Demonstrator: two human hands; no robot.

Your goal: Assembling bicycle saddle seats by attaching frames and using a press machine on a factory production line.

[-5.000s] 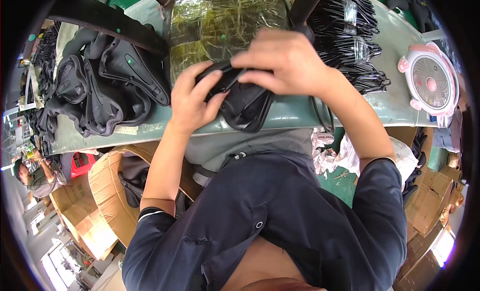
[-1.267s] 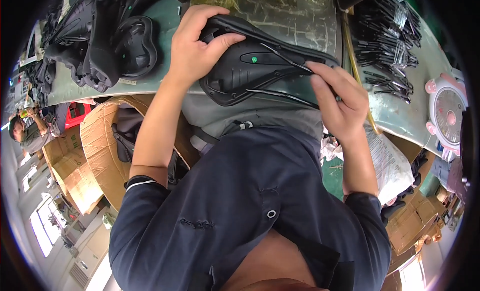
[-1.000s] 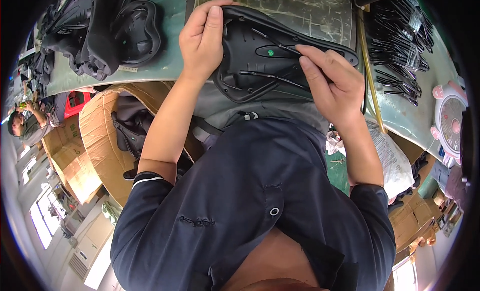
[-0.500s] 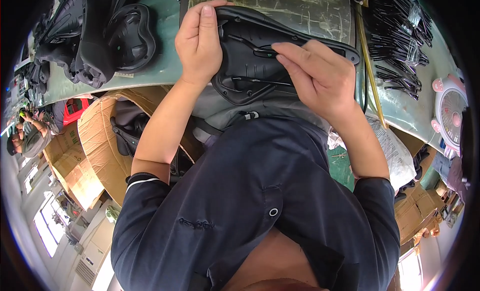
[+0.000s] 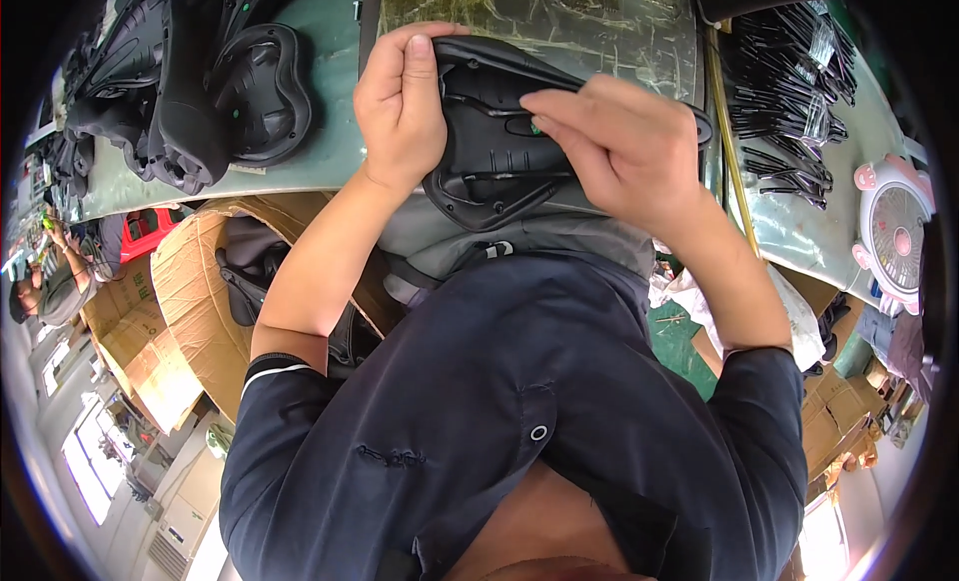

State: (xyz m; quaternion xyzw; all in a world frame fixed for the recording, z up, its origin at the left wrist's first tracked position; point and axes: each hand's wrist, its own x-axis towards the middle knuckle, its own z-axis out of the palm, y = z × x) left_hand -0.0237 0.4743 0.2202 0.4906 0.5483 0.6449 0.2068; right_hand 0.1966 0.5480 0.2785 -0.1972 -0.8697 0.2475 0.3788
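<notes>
A black bicycle saddle (image 5: 489, 146) is held underside up over the near edge of the bench. My left hand (image 5: 400, 111) is closed round its left end, thumb on top. Two bent black metal rails run along the underside; the far rail (image 5: 481, 103) passes under my right hand (image 5: 629, 146). The right hand's thumb and fingers are pinched together at that rail, and the hand hides much of the saddle's right part. The near rail (image 5: 499, 175) lies against the shell, its right end out of sight.
More black saddles (image 5: 190, 101) are piled on the bench at the left. Bundled black metal rails (image 5: 789, 91) lie at the right, near a pink-and-white fan (image 5: 896, 231). A tape-covered board (image 5: 639, 31) is behind the saddle. An open cardboard box (image 5: 190, 291) stands left, and a person (image 5: 60, 286) is farther off.
The saddle sits slightly lower in view, with my left hand still gripping it. My right hand has shifted a little left along the far rail, its fingers still pinched.
</notes>
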